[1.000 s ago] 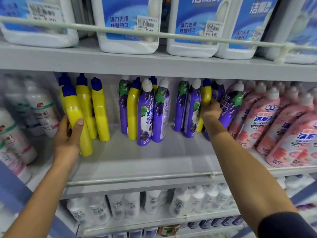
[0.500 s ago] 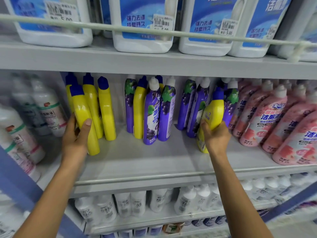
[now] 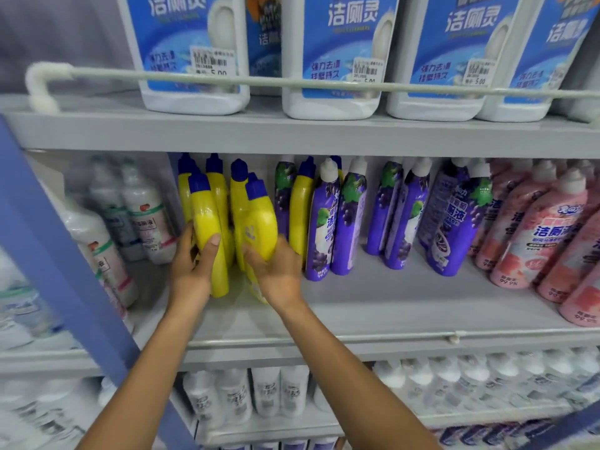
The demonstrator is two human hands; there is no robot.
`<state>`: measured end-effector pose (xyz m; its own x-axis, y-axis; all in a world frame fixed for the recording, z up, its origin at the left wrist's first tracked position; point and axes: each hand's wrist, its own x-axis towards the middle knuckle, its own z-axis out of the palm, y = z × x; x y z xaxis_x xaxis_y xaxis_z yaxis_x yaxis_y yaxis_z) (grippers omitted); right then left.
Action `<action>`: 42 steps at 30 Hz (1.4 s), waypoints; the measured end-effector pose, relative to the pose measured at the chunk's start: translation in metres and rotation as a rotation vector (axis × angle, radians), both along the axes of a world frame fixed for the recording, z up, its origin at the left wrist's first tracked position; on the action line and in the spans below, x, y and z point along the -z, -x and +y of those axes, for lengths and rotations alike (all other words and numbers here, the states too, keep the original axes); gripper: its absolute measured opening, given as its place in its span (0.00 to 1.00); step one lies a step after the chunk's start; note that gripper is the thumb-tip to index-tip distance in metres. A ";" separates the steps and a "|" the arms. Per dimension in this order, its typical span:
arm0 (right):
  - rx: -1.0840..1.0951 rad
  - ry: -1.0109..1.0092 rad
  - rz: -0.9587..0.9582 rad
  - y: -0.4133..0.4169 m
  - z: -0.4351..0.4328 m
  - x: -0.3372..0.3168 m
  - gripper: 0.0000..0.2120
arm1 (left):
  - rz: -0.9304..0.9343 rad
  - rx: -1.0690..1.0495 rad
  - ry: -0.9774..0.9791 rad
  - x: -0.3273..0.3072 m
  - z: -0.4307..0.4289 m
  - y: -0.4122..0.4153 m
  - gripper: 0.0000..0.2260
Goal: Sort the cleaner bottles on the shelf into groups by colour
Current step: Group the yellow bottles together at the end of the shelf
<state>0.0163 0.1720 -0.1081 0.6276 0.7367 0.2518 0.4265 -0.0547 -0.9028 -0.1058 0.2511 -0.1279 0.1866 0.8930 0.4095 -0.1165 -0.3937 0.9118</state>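
Note:
On the middle shelf (image 3: 373, 306) a cluster of yellow bottles with blue caps stands at the left. My left hand (image 3: 191, 271) grips the front yellow bottle (image 3: 207, 228) of that cluster. My right hand (image 3: 279, 271) holds another yellow bottle (image 3: 259, 222) right beside it, touching the cluster. One more yellow bottle (image 3: 300, 206) stands among the purple grape-label bottles (image 3: 328, 222) to the right. Further purple bottles (image 3: 454, 222) follow, then pink bottles (image 3: 545, 235) at the far right.
White bottles with red and green labels (image 3: 146, 219) fill the left end of the shelf behind a blue upright post (image 3: 55, 254). Large white jugs with blue labels (image 3: 331, 53) stand on the upper shelf behind a rail. White bottles (image 3: 266, 394) line the lower shelf.
My right hand has carried a yellow bottle from among the purple ones leftward to the yellow cluster. My left hand kept its grip on the front yellow bottle. The camera shifted left.

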 end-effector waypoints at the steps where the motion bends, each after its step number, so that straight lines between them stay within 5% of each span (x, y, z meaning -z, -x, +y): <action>1: -0.015 0.029 0.014 0.006 0.009 -0.002 0.24 | -0.002 0.000 0.004 0.000 0.000 0.000 0.18; 11: -0.164 -0.080 0.004 0.025 0.018 0.010 0.20 | 0.060 0.042 0.043 0.000 0.006 0.010 0.19; 29: -0.225 0.020 -0.100 0.011 0.008 -0.005 0.23 | 0.186 -0.045 0.040 -0.022 -0.016 0.011 0.19; 32: -0.177 -0.068 -0.037 -0.006 -0.019 -0.020 0.29 | 0.249 -0.198 -0.042 -0.039 -0.033 0.011 0.22; 36: -0.016 -0.289 0.012 -0.049 -0.062 -0.049 0.24 | 0.270 -0.319 -0.285 -0.078 -0.069 -0.004 0.23; 42: 0.247 -0.366 -0.042 -0.139 -0.071 -0.070 0.30 | 0.217 0.019 -0.283 -0.089 -0.100 -0.083 0.28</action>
